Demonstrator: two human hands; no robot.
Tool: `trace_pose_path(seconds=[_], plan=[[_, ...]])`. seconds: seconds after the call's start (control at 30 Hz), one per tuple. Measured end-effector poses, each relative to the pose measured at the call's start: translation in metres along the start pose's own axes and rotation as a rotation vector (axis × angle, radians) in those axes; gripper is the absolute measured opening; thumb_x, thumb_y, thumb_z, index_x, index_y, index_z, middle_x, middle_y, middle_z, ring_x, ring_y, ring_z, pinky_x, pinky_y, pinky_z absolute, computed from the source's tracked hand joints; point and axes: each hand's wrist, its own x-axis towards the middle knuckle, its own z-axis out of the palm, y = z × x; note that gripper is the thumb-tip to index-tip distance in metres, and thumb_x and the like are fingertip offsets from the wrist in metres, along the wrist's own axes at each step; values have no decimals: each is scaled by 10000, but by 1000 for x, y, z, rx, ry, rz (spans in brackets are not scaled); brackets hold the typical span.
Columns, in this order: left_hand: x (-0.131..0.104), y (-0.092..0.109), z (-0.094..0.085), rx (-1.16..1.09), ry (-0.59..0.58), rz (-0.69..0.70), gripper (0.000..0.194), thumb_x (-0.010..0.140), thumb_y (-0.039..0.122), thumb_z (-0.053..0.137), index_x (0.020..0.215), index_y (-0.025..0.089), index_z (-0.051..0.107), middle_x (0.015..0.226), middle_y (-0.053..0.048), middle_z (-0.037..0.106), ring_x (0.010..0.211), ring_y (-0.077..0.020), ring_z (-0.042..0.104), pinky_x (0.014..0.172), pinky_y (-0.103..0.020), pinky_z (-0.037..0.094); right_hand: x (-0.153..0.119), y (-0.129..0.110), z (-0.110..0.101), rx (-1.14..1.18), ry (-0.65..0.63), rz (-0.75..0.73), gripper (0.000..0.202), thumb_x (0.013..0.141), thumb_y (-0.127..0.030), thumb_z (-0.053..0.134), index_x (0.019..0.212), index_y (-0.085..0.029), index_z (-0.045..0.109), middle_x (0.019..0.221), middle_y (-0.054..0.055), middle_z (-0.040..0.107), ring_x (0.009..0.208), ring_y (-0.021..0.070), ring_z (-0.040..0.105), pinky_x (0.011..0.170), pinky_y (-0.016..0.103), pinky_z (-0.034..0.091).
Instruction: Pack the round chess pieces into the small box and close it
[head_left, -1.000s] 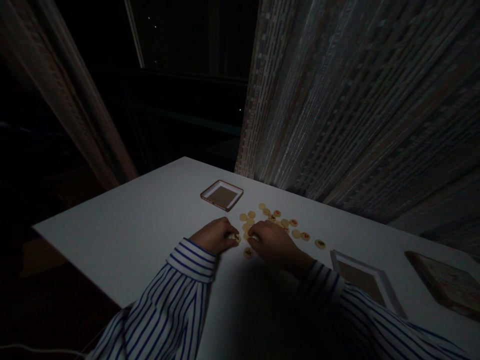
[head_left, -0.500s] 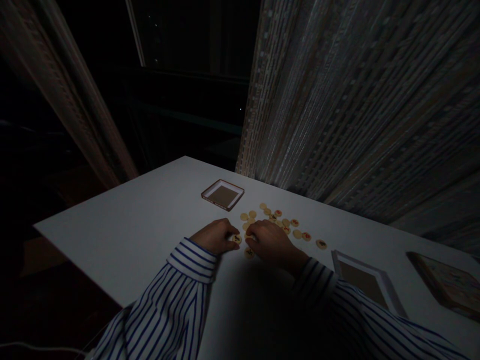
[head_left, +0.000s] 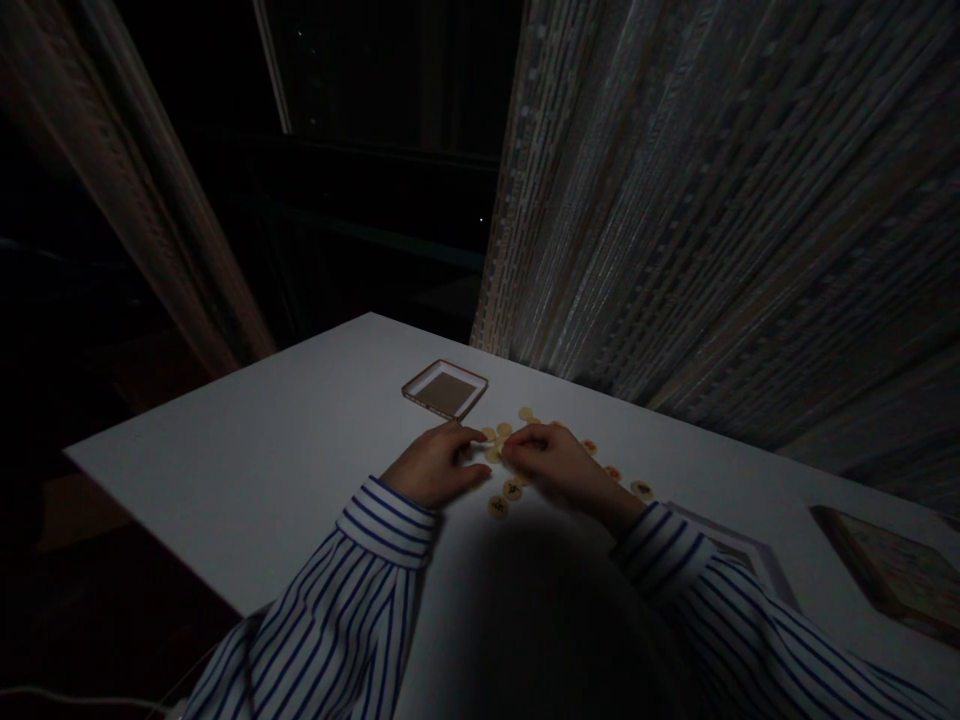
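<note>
Several round, pale wooden pieces lie on the white table, some with dark or red characters. My left hand (head_left: 436,464) is left of them, its thumb and fingers apart, with nothing visible between them. My right hand (head_left: 559,462) reaches over the pieces from the right, its thumb and forefinger pinched on a pale round piece (head_left: 505,450). Just below the hands lie two pieces with dark characters, an upper one (head_left: 512,490) and a lower one (head_left: 498,506). A piece with a dark mark (head_left: 643,490) lies at the right end of the group; my right hand hides others.
A shallow square tray (head_left: 480,388) stands behind my left hand on the white table (head_left: 247,450). Another open tray (head_left: 772,572) is partly under my right sleeve, and a patterned box lid (head_left: 892,565) lies farther right. A beaded curtain (head_left: 637,200) hangs behind the table.
My right hand has shifted slightly up and right, now pinching a pale piece. The piece between my left fingers is no longer there, and my left fingers have spread. A dark-marked piece shows below the hands.
</note>
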Motion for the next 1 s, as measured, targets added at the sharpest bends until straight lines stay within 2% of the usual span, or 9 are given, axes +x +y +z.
trace_pose_path(seconds=[0.13,0.4,0.77,0.9,1.0], plan=[[-1,3,0,-10,81,57,361,702,310,613,1024,148,591,852,-58,587,766,-169,538,708,-308,430,-1,-2,0,212,-1,57,204,588,-320,644,695,-148,623,629,-15,598,567,92,505,550,228,373],[-2,8,2,-32,218,187,302,723,306,618,976,142,591,807,-46,573,724,-147,526,672,-284,439,-5,-8,1,374,-17,121,165,593,-297,638,677,-158,608,541,-58,502,465,48,373,443,199,258],[-2,11,5,-30,234,211,227,747,287,589,927,150,611,755,-32,553,702,-145,525,659,-276,438,-5,-7,3,394,-67,96,177,618,-323,603,660,-154,576,502,-64,471,445,52,353,436,203,215],[-2,11,5,-10,225,234,202,765,279,559,923,163,611,746,-22,543,693,-135,517,648,-270,437,-5,-9,2,322,-17,95,175,633,-324,603,677,-154,605,507,-62,483,463,58,382,461,209,262],[-3,11,6,12,213,262,196,769,270,551,919,159,610,747,-20,534,695,-135,519,644,-269,439,-6,-10,1,312,18,78,163,604,-296,645,685,-159,613,579,-43,556,509,63,446,509,212,326]])
